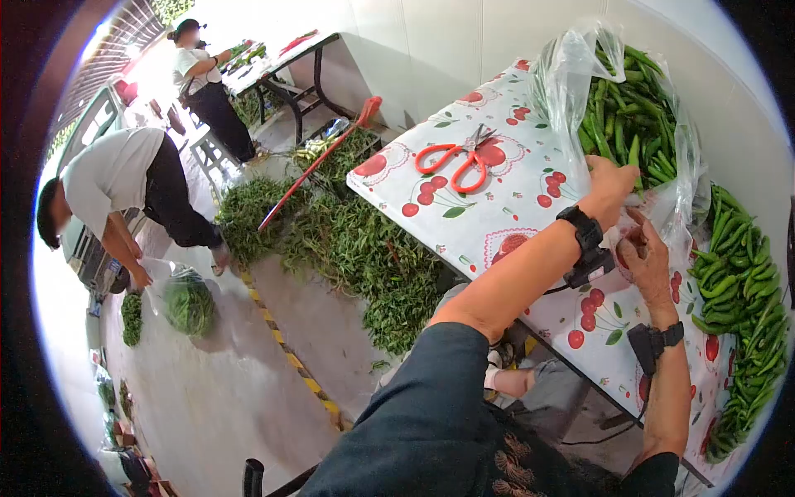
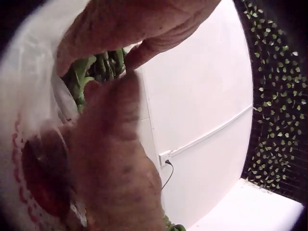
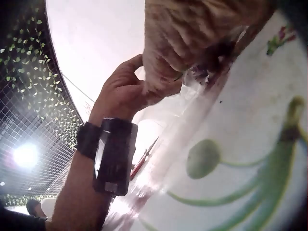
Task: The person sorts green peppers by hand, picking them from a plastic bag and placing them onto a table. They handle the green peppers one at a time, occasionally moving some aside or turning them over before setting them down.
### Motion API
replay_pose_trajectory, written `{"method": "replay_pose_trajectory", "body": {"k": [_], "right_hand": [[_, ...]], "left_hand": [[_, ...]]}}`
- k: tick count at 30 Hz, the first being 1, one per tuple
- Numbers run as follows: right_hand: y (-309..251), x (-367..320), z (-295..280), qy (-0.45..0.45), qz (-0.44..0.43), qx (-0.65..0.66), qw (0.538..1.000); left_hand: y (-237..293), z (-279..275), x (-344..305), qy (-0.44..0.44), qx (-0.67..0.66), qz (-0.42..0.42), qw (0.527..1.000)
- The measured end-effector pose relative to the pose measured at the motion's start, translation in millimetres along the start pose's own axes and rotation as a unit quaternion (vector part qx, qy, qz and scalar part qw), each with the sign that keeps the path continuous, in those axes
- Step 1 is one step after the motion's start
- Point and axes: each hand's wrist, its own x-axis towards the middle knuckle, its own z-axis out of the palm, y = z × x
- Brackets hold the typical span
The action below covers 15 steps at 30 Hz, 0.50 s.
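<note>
A clear plastic bag (image 1: 571, 91) full of long green peppers (image 1: 629, 116) lies at the back of the table. My left hand (image 1: 611, 189), with its fingers bent, grips the bag's near edge beside the peppers. Just below it, the curled fingers of my right hand (image 1: 646, 257) pinch gathered plastic. The right wrist view has my right hand (image 3: 187, 43) close up, touching or nearly touching my left hand (image 3: 122, 94), with stretched plastic (image 3: 178, 115) under them. In the left wrist view, hand parts hide most of the peppers (image 2: 86, 72).
Red-handled scissors (image 1: 455, 166) lie spread on the cherry-patterned tablecloth (image 1: 505, 199). Loose green peppers (image 1: 745, 306) are piled along the right side. Leafy plants (image 1: 364, 248) cover the floor left of the table. One person bends over a bag (image 1: 189, 302); another stands by a far table.
</note>
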Motion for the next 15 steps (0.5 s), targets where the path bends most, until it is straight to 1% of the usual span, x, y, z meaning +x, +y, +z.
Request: {"method": "replay_pose_trajectory", "body": {"k": [2,3,4,5,6,8,10,12,14,15], "right_hand": [[3.4,-0.1,1.8,-0.005,0.005,-0.026,1.0],[16.8,1.5,2.0,0.001,-0.026,-0.068,0.997],[27.2,2.7,1.6,0.008,-0.056,-0.111,0.992],[32.2,3.5,0.6,0.007,-0.055,-0.112,0.992],[36.2,4.3,0.0,0.01,-0.065,-0.123,0.99],[34.3,3.7,0.3,0.011,-0.074,-0.132,0.988],[19.8,2.5,1.2,0.014,-0.074,-0.129,0.989],[25.7,3.7,-0.7,0.005,-0.073,-0.137,0.988],[28.6,4.7,-1.0,-0.001,-0.075,-0.144,0.987],[28.9,4.0,-0.7,0.005,-0.065,-0.132,0.989]], "left_hand": [[2.5,1.0,-7.0,0.024,-0.023,-0.02,0.999],[-2.2,0.8,-6.1,0.025,-0.026,-0.02,0.999],[-7.9,1.0,-5.9,0.03,-0.005,0.017,0.999],[-9.4,1.2,-9.2,0.035,0.015,0.054,0.998],[-9.5,-0.4,-11.2,0.035,0.014,0.053,0.998],[-6.0,-8.5,-19.0,-0.016,0.038,0.021,0.999],[7.6,-12.3,-42.2,-0.011,0.036,0.022,0.999],[4.8,-13.8,-45.0,-0.004,0.034,0.023,0.999],[0.1,-14.7,-41.5,-0.026,0.031,0.088,0.995],[-2.4,-17.5,-40.1,-0.025,0.031,0.089,0.995]]}}
